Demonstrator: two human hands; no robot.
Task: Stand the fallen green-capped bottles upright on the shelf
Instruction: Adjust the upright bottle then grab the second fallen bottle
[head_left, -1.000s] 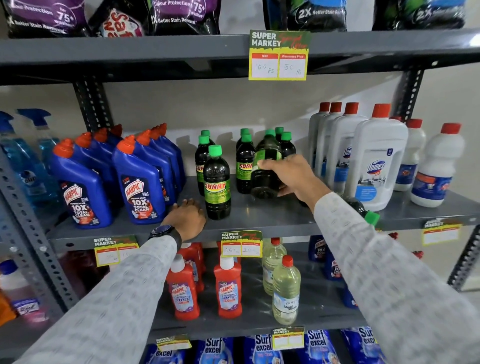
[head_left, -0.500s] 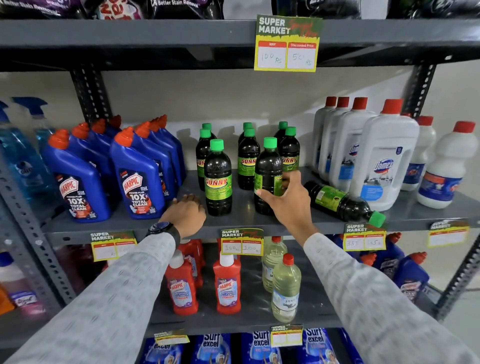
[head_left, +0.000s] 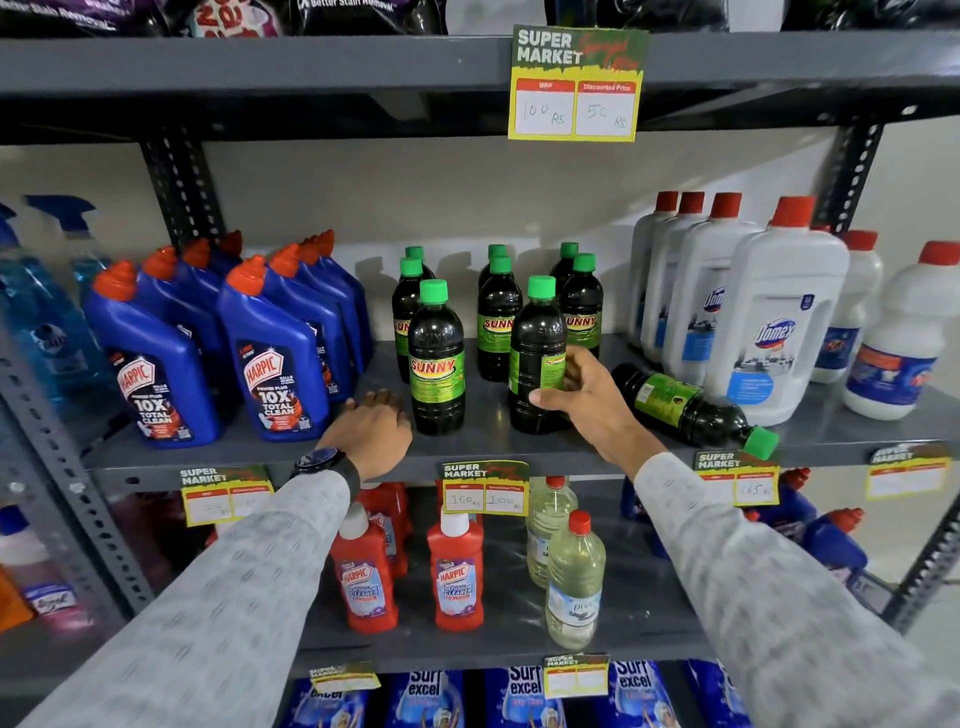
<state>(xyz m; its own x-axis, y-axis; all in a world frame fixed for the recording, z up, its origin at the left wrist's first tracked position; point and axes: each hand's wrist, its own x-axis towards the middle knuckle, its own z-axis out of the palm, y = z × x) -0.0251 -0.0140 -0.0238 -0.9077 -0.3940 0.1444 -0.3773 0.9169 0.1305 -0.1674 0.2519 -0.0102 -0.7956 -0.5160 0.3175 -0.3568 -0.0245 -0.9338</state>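
Note:
Several dark green-capped bottles stand upright in the middle of the grey shelf (head_left: 311, 452). My right hand (head_left: 587, 395) is wrapped around the front right one (head_left: 535, 343), which stands upright with its label turned sideways. To its left stands another front bottle (head_left: 436, 358). One green-capped bottle (head_left: 685, 405) lies on its side to the right, cap toward the shelf's front edge. My left hand (head_left: 371, 431) rests flat on the shelf, fingers apart, left of the front left bottle.
Blue toilet-cleaner bottles (head_left: 280, 353) crowd the shelf's left part. Large white red-capped bottles (head_left: 769, 322) stand right, just behind the fallen bottle. Price tags (head_left: 485, 488) hang on the shelf edge. Red and clear bottles fill the shelf below.
My right hand brought a bottle forward from the back row and set it upright at the front. The fallen bottle on the right came into view. My left hand stayed put.

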